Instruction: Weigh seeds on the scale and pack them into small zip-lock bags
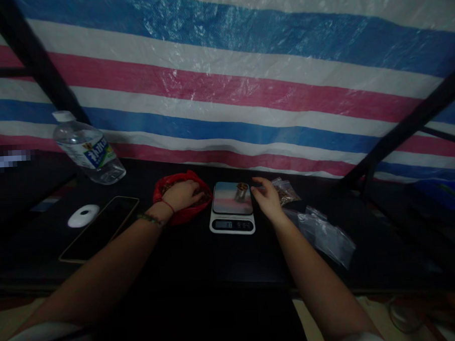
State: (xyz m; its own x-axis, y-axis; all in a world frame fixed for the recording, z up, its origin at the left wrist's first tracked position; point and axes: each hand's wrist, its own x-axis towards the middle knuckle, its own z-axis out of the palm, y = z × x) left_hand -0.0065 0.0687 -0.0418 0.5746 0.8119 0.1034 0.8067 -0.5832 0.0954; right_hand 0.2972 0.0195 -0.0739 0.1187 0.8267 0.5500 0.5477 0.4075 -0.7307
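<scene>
My left hand (181, 194) reaches into a red plastic bag (184, 215) holding small brownish pieces. Its fingers are a little apart, bent down over the contents, and the tips are partly hidden. Right of the bag lies a kitchen scale (232, 225) with a small lit display. On its shiny plate stands a small metal cup (241, 191) near the right corner. Beside the scale's right edge, my right hand (267, 196) is open, thumb and fingers apart, with nothing seen in it. Behind that hand sits a clear zip bag (287, 190) of small brownish pieces.
Flat clear zip bags (326, 236) lie to the right on the black table (239, 265). At the left are a phone (102, 229), a white rounded object (83, 215) and a plastic bottle (91, 151). A striped tarp (224, 105) hangs behind, with dark metal bars at both sides.
</scene>
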